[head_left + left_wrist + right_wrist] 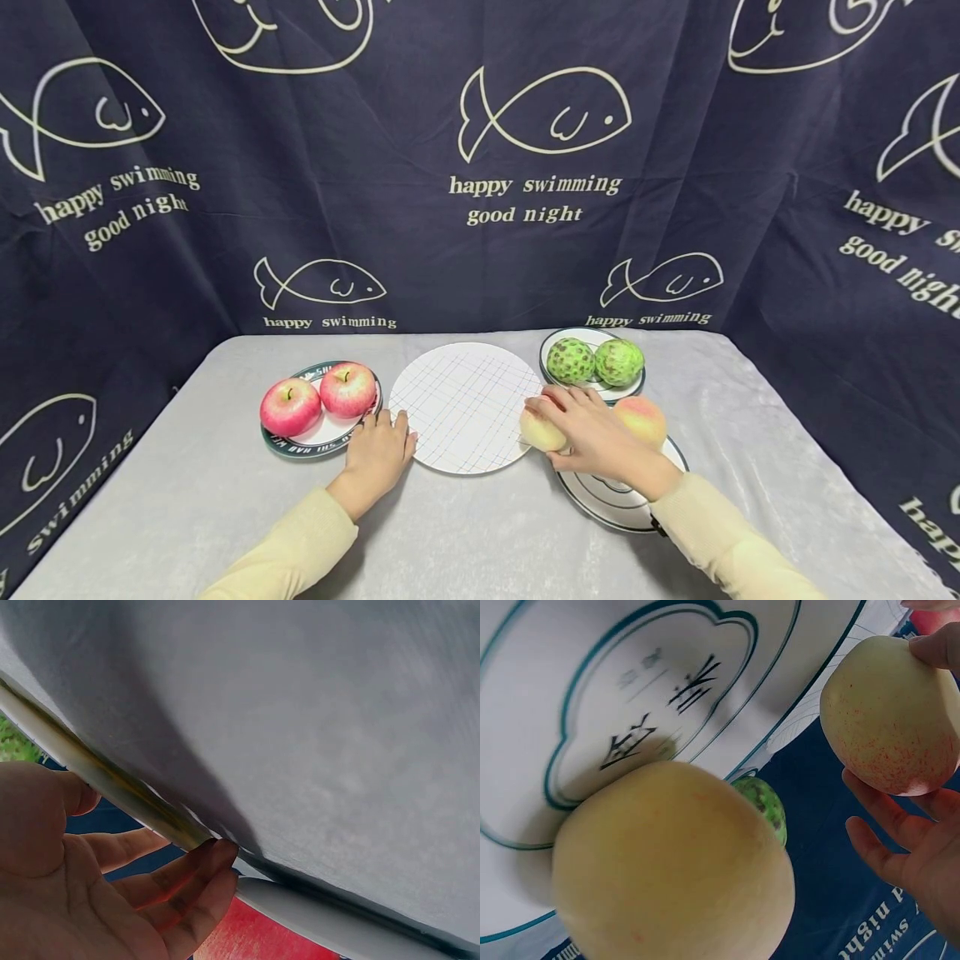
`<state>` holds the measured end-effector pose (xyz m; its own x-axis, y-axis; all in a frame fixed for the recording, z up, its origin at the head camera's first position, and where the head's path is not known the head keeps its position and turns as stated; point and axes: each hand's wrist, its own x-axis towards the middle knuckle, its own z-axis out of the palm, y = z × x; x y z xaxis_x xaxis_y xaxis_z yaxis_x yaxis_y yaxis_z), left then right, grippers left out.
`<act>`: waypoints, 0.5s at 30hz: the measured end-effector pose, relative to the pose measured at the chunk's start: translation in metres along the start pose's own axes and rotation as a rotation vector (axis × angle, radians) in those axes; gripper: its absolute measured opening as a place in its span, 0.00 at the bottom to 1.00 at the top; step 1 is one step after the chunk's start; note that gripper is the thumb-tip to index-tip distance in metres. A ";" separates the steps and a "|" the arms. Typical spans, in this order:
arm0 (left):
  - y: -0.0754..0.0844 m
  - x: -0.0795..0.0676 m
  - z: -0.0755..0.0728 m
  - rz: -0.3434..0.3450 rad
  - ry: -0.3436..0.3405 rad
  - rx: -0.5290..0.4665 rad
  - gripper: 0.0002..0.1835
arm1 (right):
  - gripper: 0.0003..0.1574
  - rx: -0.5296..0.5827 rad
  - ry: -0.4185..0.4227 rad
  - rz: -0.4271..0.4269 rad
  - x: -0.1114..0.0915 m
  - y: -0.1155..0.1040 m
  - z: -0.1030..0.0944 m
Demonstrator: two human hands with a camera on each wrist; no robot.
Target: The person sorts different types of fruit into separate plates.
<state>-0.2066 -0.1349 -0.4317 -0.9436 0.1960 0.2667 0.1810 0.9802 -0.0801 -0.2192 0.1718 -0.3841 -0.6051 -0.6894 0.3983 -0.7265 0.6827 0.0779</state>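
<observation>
My right hand (603,437) grips a pale peach (540,428) between thumb and fingers, at the right edge of a round white board (465,408) with a thin crossed-line pattern. In the right wrist view this peach (889,712) shows a red-speckled side. A second peach (643,419) sits on the green-rimmed plate (611,505) below the right wrist. My left hand (378,457) rests at the board's left edge with relaxed fingers; its fingertips (221,853) are right at the rim in the left wrist view.
Two red apples (291,407) lie on a dark-green-rimmed plate (300,451) at the left. Two green bumpy custard apples (618,362) sit on a small plate (551,340) at the back right. A grey cloth (465,542) covers the table; a dark blue fish-print curtain (420,208) surrounds it.
</observation>
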 end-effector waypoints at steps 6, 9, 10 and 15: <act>-0.001 0.000 0.001 0.003 0.003 -0.005 0.21 | 0.40 -0.002 -0.013 0.015 -0.010 0.004 -0.003; -0.001 0.000 0.002 0.002 0.006 -0.016 0.21 | 0.41 0.001 -0.026 0.024 -0.014 0.006 -0.003; -0.001 0.000 0.002 0.001 0.007 -0.018 0.21 | 0.41 0.001 -0.029 0.027 -0.016 0.007 -0.003; -0.001 0.001 0.002 0.001 0.006 -0.018 0.21 | 0.42 -0.018 -0.015 0.030 -0.022 0.009 -0.005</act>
<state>-0.2080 -0.1356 -0.4338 -0.9417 0.1974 0.2724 0.1873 0.9803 -0.0628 -0.2108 0.1946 -0.3880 -0.6315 -0.6720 0.3868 -0.7019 0.7074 0.0830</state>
